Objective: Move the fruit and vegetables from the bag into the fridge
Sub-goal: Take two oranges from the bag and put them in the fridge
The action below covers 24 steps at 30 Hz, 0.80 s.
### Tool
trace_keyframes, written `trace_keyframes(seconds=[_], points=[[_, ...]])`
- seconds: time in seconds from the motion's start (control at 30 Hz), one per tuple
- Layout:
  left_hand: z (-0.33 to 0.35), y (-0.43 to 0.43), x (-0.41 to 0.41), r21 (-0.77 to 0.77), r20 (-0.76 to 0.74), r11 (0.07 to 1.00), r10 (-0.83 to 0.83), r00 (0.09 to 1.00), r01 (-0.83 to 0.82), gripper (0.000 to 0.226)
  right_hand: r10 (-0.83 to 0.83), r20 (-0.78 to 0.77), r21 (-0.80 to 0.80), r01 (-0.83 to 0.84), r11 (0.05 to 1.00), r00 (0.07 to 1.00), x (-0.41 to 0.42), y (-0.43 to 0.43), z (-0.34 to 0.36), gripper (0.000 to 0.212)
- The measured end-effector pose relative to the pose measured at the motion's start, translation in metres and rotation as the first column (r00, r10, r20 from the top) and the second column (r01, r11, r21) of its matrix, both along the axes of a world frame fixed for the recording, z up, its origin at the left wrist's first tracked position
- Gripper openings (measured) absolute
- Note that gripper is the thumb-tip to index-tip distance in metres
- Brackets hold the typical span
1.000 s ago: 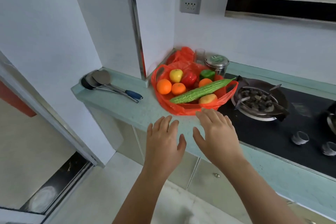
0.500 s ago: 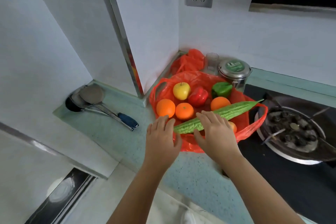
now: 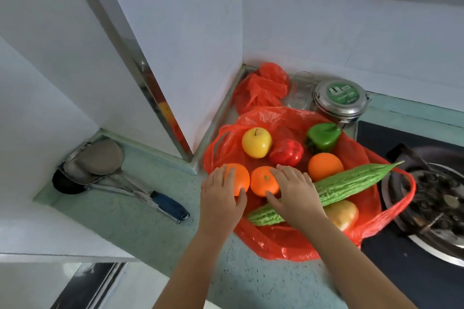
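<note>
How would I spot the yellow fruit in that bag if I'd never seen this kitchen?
Find the red plastic bag spread open on the pale green counter, left of the stove. At its far-left side sits the yellow apple, touching a red bell pepper. It's the only smooth, bright yellow fruit with a dark stem.

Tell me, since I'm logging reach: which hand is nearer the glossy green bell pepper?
Right. The right hand lies below-left of the green bell pepper; the left hand is farther left.
</note>
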<state>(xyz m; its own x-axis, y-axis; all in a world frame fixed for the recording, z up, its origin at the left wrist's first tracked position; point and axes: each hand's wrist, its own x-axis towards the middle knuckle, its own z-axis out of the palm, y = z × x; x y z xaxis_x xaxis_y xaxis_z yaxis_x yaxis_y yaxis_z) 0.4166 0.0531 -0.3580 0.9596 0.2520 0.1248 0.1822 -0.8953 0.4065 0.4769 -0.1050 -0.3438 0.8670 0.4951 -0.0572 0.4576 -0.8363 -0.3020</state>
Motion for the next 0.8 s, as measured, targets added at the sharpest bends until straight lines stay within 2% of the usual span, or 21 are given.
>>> trace_keyframes(seconds=[0.23,0.47,0.8], points=[[-0.021,0.011,0.028,-0.038,-0.064,0.999,-0.041,0.997,0.039,0.051,-0.052,-0.140,-0.104,0.037,0.994,0.989,0.020,0.012,-0.017,0.066],[-0.026,0.011,0.037,-0.044,-0.089,0.999,-0.022,0.996,0.018,0.055,-0.084,-0.186,-0.046,0.077,0.996,0.979,0.021,0.014,-0.026,0.073],[-0.033,0.013,0.033,-0.041,-0.133,0.998,0.049,0.990,-0.054,0.068,-0.098,-0.265,-0.045,0.089,0.995,0.959,0.023,0.020,-0.030,0.083]])
